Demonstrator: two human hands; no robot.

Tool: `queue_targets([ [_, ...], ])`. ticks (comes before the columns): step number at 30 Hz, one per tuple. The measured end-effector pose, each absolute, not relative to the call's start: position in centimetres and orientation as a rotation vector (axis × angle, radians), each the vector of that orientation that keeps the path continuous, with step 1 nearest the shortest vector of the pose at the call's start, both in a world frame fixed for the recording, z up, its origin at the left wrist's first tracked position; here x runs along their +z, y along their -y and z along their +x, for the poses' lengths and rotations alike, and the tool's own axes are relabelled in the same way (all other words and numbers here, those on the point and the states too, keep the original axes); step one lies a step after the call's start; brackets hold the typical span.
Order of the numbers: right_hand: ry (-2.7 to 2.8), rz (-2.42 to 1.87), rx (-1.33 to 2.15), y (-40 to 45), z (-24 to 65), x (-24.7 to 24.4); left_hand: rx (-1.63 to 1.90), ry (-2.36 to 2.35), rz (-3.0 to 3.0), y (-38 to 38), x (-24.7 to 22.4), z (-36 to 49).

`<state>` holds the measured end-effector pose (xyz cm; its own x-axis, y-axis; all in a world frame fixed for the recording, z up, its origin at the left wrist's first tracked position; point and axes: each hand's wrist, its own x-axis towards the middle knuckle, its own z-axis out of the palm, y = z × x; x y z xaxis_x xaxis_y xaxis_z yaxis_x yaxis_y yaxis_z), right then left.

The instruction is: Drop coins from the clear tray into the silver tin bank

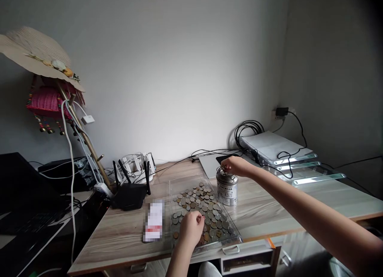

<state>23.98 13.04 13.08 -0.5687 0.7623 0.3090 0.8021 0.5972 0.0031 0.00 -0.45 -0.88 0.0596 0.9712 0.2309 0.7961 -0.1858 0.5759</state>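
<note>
A shallow clear plastic tray (pixel 170 201) lies on the desk with many loose coins (pixel 196 199) spread across it. My left hand (pixel 191 227) is over the tray's near part, fingers curled in and thumb against them. Whatever is between those fingers is too small or hidden to make out. To the right of the tray stands an upright, silvery metal can (pixel 227 192) with a printed label. My right hand (pixel 235 165) reaches to the can's top with its fingers bent downward and closed. The fingertips and any thing in them are hidden there.
A black router (pixel 128 195) and a blurred white-and-red item (pixel 153 221) sit left of the tray. Behind the can are a flat silver device (pixel 206 165) and cables. Glass sheets (pixel 317 178) lie at right. A straw hat (pixel 44 55) hangs on a stand at left.
</note>
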Motion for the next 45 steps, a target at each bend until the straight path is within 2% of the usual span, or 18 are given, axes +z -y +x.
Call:
queue_targets([
  [10,2.589,-1.258,0.139,-14.7,23.2,13.7,0.833,-1.753,2.048,0.4,-0.7,-0.1],
  [16,2.543,-1.169,-0.078,-13.4,23.7,12.7,0.857,-1.733,2.044,0.3,-0.9,-0.2],
  [28,2.558,-1.169,-0.143,-14.0,23.5,12.4,0.847,-1.748,2.001,0.2,-0.9,0.0],
  [35,2.521,-1.455,0.135,-15.2,24.3,12.8,0.838,-1.763,1.993,0.3,-0.6,0.1],
  [39,2.545,-1.479,0.273,-15.5,24.7,13.3,0.833,-1.768,1.986,0.4,-0.2,0.2],
  [41,2.476,-1.383,0.19,-14.5,24.7,13.7,0.826,-1.787,1.984,0.5,0.1,0.3],
  [45,2.273,-1.091,-0.235,-11.2,24.3,13.2,0.883,-1.879,2.028,0.7,0.7,0.3],
])
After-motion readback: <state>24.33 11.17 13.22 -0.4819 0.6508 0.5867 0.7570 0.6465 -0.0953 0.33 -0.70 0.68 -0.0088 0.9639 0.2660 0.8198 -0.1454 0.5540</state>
